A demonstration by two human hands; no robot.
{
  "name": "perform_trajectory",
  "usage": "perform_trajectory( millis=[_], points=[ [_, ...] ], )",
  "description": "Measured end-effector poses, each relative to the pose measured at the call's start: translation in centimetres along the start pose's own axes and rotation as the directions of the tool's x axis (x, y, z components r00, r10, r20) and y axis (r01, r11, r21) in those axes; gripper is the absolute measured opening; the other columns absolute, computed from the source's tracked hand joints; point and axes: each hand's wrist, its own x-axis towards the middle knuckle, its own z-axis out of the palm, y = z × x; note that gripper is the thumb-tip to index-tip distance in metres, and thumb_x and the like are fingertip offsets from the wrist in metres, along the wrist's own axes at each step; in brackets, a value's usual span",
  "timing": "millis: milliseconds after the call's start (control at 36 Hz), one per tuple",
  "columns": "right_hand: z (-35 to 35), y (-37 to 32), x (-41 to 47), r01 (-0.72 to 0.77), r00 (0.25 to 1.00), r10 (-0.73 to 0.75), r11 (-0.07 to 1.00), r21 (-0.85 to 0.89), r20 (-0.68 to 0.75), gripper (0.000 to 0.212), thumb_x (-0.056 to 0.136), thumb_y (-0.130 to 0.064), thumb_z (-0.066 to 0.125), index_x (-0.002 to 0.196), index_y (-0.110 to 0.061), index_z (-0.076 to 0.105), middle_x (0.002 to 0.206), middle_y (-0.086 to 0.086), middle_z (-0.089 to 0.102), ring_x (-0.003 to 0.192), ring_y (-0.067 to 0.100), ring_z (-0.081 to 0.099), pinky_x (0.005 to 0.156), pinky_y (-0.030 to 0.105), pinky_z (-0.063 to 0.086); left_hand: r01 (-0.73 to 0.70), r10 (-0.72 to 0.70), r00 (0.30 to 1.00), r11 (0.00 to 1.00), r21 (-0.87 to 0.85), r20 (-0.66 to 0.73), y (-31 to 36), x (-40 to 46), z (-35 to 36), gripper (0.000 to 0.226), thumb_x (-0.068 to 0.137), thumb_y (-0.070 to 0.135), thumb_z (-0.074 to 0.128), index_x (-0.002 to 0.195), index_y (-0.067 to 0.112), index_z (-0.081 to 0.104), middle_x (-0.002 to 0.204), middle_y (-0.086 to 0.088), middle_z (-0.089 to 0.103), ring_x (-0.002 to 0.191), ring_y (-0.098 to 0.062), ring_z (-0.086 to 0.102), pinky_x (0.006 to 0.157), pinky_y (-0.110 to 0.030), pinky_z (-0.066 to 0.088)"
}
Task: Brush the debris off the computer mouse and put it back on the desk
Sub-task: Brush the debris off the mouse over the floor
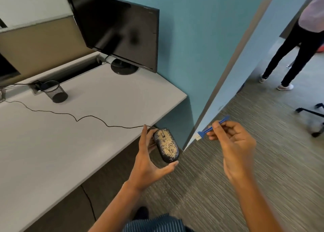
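Observation:
A black wired computer mouse [166, 145], its top thickly speckled with pale debris, is held off the desk's right edge, above the carpet. My left hand [148, 163] grips it from the side and underneath, with the thumb at its rear end. Its thin black cable [77, 119] trails left across the white desk [70, 144]. My right hand [231, 144] pinches a small blue brush [213, 127] by its handle. The white bristle head points left, a short gap away from the mouse and not touching it.
A black monitor [121, 30] stands at the desk's back right, and a black mesh cup [55, 91] sits at the back left. A teal partition wall [201, 56] rises beside the desk. On the carpet to the right are a standing person's legs [287, 59] and a chair base [313, 116].

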Motion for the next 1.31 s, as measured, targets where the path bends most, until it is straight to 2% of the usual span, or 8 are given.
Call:
perform_trajectory(
  millis=[250,361,500,667,861,1028,1139,1306],
  points=[
    [0.7,-0.6,-2.7,0.011,0.993,-0.015,0.999,-0.034,-0.117,0.014,0.101,-0.013,0.081,0.096,-0.026,0.079,0.088,0.010,0.083,0.074,0.022,0.082,0.072,0.025,0.067,-0.046,0.051,0.990,0.998,-0.039,0.134,0.8,0.4,-1.2,0.156,0.077,0.043,0.108,0.181,0.041,-0.009,0.178,0.021,0.038,0.162,-0.007,0.048,0.127,-0.020,0.044],
    [1.1,-0.3,-4.0,-0.017,0.983,0.010,0.999,-0.038,-0.186,0.011,0.100,-0.010,0.081,0.106,-0.018,0.075,0.089,0.010,0.083,0.075,0.025,0.082,0.072,0.028,0.068,-0.066,0.077,0.981,0.996,-0.064,0.180,1.0,0.8,-1.6,0.152,0.078,0.056,0.102,0.181,0.042,-0.010,0.175,0.028,0.038,0.162,-0.005,0.048,0.127,-0.020,0.044],
    [1.7,0.1,-5.7,-0.043,0.973,0.036,0.999,-0.026,-0.230,0.018,0.100,-0.005,0.079,0.115,-0.010,0.072,0.093,0.013,0.082,0.077,0.027,0.082,0.072,0.031,0.069,-0.046,0.061,0.972,0.997,-0.069,0.226,0.5,1.5,-1.7,0.159,0.075,0.040,0.109,0.178,0.049,-0.012,0.170,0.033,0.040,0.155,-0.001,0.055,0.124,-0.018,0.047],
    [2.5,0.8,-7.1,-0.048,0.949,0.037,0.998,-0.028,-0.312,0.024,0.100,-0.003,0.079,0.119,-0.012,0.067,0.091,0.014,0.082,0.075,0.028,0.082,0.070,0.032,0.069,-0.033,0.060,0.965,0.994,-0.108,0.257,-0.9,2.8,-1.8,0.161,0.071,0.042,0.111,0.178,0.051,-0.009,0.163,0.045,0.039,0.155,0.004,0.052,0.122,-0.014,0.046],
    [4.2,1.5,-7.6,-0.049,0.921,0.052,0.999,0.018,-0.386,0.040,0.099,-0.001,0.079,0.128,-0.021,0.060,0.089,0.014,0.083,0.072,0.026,0.083,0.071,0.035,0.070,-0.002,0.037,0.973,0.989,-0.151,0.229,-1.5,4.6,-1.6,0.163,0.069,0.040,0.112,0.178,0.052,-0.007,0.164,0.035,0.046,0.155,-0.005,0.057,0.124,-0.022,0.049],
    [5.6,2.2,-7.3,-0.041,0.925,0.039,0.999,0.004,-0.379,0.044,0.100,-0.003,0.079,0.136,-0.019,0.057,0.089,0.011,0.084,0.077,0.026,0.085,0.072,0.032,0.070,0.016,0.016,0.974,0.990,-0.140,0.226,-1.5,5.5,-1.0,0.164,0.068,0.041,0.113,0.179,0.049,-0.006,0.162,0.042,0.045,0.154,-0.001,0.056,0.121,-0.015,0.047],
    [6.0,2.4,-7.1,-0.053,0.924,0.050,0.999,0.004,-0.380,0.044,0.100,-0.004,0.080,0.135,-0.018,0.057,0.091,0.009,0.084,0.079,0.025,0.085,0.074,0.033,0.070,-0.015,0.039,0.976,0.993,-0.114,0.213,-1.3,5.8,-0.5,0.164,0.067,0.040,0.114,0.181,0.045,-0.005,0.162,0.049,0.039,0.155,-0.002,0.056,0.123,-0.021,0.050],
    [5.8,3.3,-7.0,-0.063,0.914,0.066,0.998,0.022,-0.400,0.043,0.101,-0.005,0.079,0.135,-0.016,0.056,0.094,0.009,0.084,0.082,0.024,0.086,0.076,0.033,0.070,-0.044,0.065,0.982,0.992,-0.121,0.177,-0.7,5.8,-0.3,0.163,0.068,0.038,0.114,0.181,0.044,-0.004,0.163,0.054,0.032,0.158,-0.012,0.056,0.127,-0.048,0.053]
  ],
)
